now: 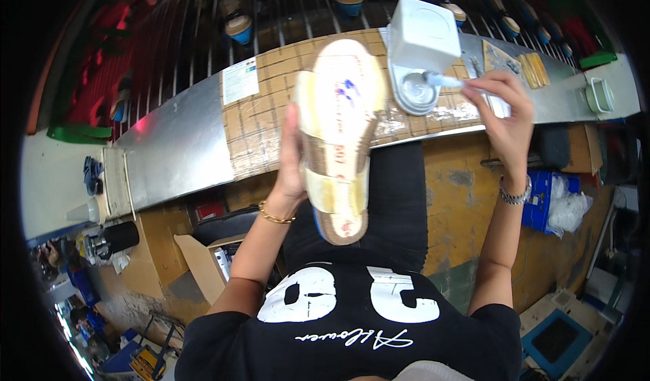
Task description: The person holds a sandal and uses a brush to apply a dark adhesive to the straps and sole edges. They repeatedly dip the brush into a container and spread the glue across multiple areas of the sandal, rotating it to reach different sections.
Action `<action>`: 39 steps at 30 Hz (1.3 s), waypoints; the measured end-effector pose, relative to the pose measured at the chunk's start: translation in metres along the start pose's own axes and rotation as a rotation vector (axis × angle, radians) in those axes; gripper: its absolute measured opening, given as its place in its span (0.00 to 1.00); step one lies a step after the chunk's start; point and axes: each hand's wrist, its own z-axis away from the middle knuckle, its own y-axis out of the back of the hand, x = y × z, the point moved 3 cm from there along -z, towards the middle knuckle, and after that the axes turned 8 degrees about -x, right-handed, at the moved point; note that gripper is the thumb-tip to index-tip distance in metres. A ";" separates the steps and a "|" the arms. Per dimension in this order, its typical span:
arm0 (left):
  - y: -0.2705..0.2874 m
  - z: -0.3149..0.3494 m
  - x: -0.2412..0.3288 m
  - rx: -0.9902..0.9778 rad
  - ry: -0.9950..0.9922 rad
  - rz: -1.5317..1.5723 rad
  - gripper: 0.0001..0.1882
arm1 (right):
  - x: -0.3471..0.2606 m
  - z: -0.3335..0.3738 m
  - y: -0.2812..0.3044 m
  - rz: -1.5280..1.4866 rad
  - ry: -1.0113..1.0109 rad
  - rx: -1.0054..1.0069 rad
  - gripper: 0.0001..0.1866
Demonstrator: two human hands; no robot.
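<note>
My left hand (291,161) grips the left side of a lasted shoe (344,130), its underside turned up toward me. Pale yellowish strap ends are folded over onto that sole, which bears blue and red marks. My right hand (506,110) pinches the thin, pale handle of a brush (447,81), slightly blurred. The brush tip is over the round cup (420,91) of a white dispenser (425,39); I cannot tell if it touches the contents. The shoe is held above the bench's front edge, left of the dispenser.
Brown gridded sheeting (261,127) covers part of the metal bench (179,158). A printed paper (240,81) lies at left, yellow sticks (533,70) and a pale green container (599,95) at right. Behind runs a barred rack with several lasted shoes (238,29). Below stands an open carton (203,266).
</note>
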 end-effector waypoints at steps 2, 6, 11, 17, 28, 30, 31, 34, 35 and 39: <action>-0.015 -0.001 0.001 -0.147 0.012 -0.002 0.45 | -0.031 -0.008 0.002 0.013 0.111 0.144 0.11; -0.041 0.002 0.009 -0.189 -0.033 -0.152 0.46 | -0.081 -0.008 -0.011 -0.132 0.105 0.147 0.11; -0.050 0.009 0.018 -0.192 -0.064 -0.262 0.47 | -0.103 -0.014 -0.018 -0.248 0.068 0.037 0.07; -0.049 0.012 0.017 -0.201 -0.117 -0.352 0.47 | -0.102 -0.028 -0.011 -0.143 0.155 0.201 0.08; -0.055 0.017 0.027 -0.214 -0.124 -0.362 0.46 | -0.101 -0.019 -0.003 -0.181 0.251 -0.001 0.10; -0.058 0.018 0.029 -0.205 -0.102 -0.334 0.46 | -0.100 -0.018 -0.004 -0.211 0.267 -0.030 0.11; -0.059 0.018 0.030 -0.204 -0.090 -0.322 0.45 | -0.099 -0.018 -0.004 -0.224 0.269 -0.039 0.11; -0.065 0.020 0.033 -0.158 -0.031 -0.295 0.46 | -0.099 -0.015 -0.003 -0.235 0.292 -0.092 0.12; -0.069 0.020 0.035 -0.183 -0.053 -0.259 0.46 | -0.098 -0.015 -0.002 -0.256 0.287 -0.110 0.12; -0.075 0.019 0.037 -0.181 -0.022 -0.163 0.47 | -0.104 -0.018 0.003 -0.173 0.397 -0.207 0.14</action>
